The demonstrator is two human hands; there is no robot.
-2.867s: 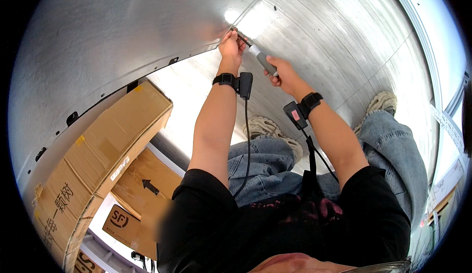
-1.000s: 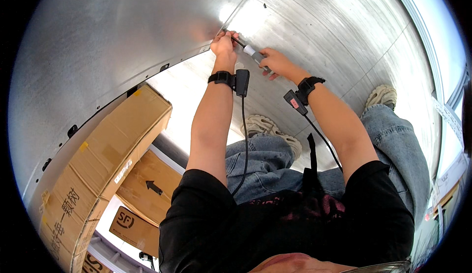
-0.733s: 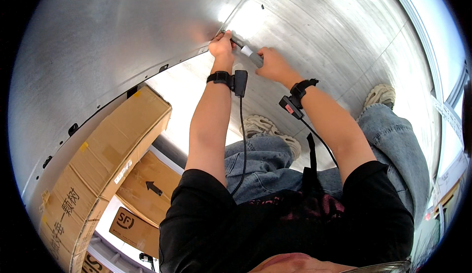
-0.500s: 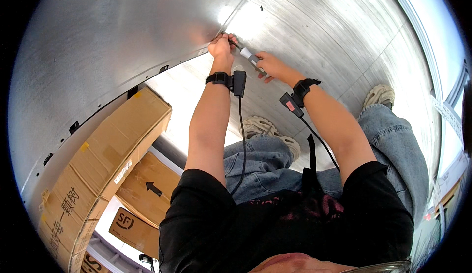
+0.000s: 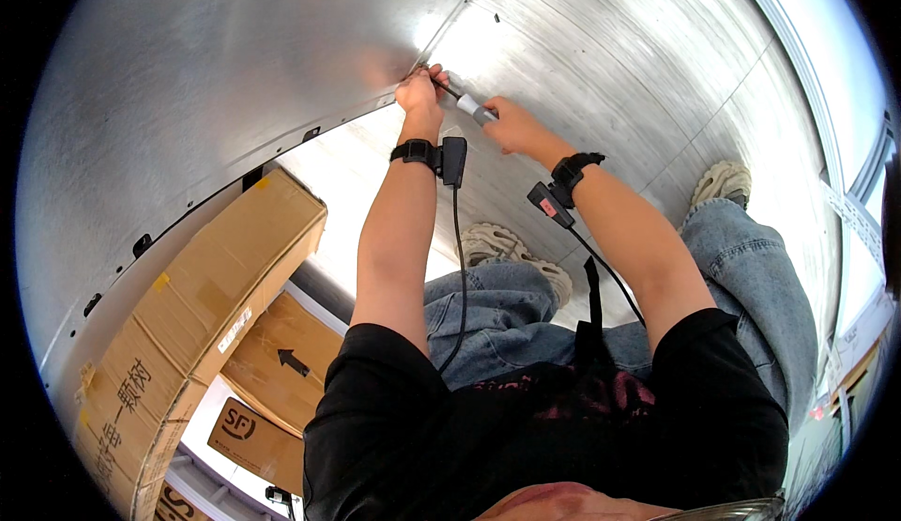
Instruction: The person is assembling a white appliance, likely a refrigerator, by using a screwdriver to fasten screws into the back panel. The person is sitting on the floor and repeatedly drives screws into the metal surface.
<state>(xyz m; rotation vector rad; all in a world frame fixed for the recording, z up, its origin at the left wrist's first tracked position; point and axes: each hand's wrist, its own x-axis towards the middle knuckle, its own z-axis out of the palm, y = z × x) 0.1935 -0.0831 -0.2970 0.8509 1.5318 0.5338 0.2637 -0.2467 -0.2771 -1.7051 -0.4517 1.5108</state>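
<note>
I am gripping a slim tool with a grey handle [image 5: 477, 111] in my right hand [image 5: 511, 127], fingers curled tight around it, its dark tip pointing toward eleven o'clock into the seam where the metal wall [image 5: 235, 61] meets the metal floor [image 5: 648, 61]. My left hand [image 5: 419, 92] is pinching closed at that same seam, just beside the tool's tip; what it pinches is too small to tell. Both hands are sitting near twelve o'clock in the view. Black wrist straps with cables are wrapping both my wrists. Cardboard boxes [image 5: 216, 296] are lying at eight o'clock, against the wall.
</note>
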